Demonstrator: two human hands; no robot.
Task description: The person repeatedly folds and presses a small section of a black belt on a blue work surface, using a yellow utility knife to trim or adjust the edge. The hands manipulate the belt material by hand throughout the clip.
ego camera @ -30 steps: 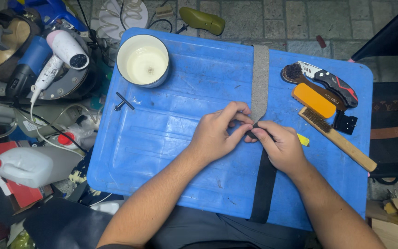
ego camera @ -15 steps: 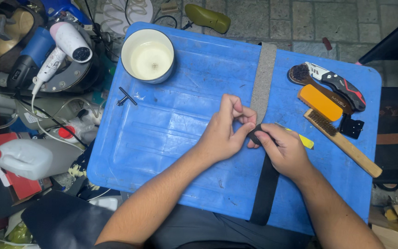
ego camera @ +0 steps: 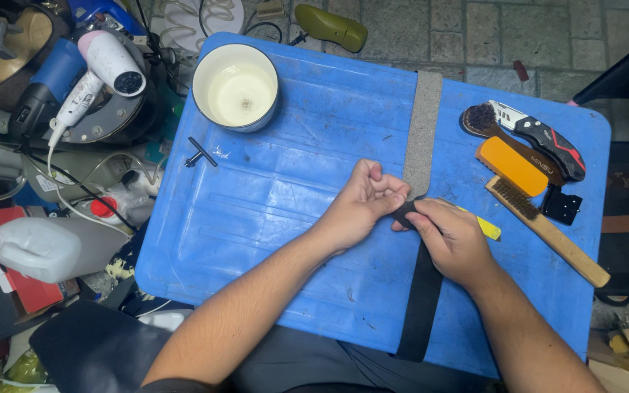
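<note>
Left hand (ego camera: 362,207) curled, fingertips pinching the strap (ego camera: 421,218) right where its grey far part meets the black near part; right hand (ego camera: 453,236) closed on the same spot from the right, thumb and fingers pinching the strap, the two hands touching. Strap runs far-to-near across the middle-right of the blue plastic tray (ego camera: 285,240), grey end at the far edge, black end hanging over the near edge. A yellow tool (ego camera: 485,227) pokes out just right of the right hand. Far right on the tray: wooden wire brush (ego camera: 547,229), orange block (ego camera: 511,166), round dark brush (ego camera: 480,118), folding utility knife (ego camera: 540,137), small black plate (ego camera: 562,206). Far left: white bowl (ego camera: 236,87), a small black T-key (ego camera: 202,153) near it. Tray's left half mostly bare, scuffed. Off the left edge clutter: hair dryer (ego camera: 107,62), white jug with red cap (ego camera: 34,247), cables. Stone floor (ego camera: 475,36) beyond the far edge, with a green shoe last (ego camera: 331,28)
</note>
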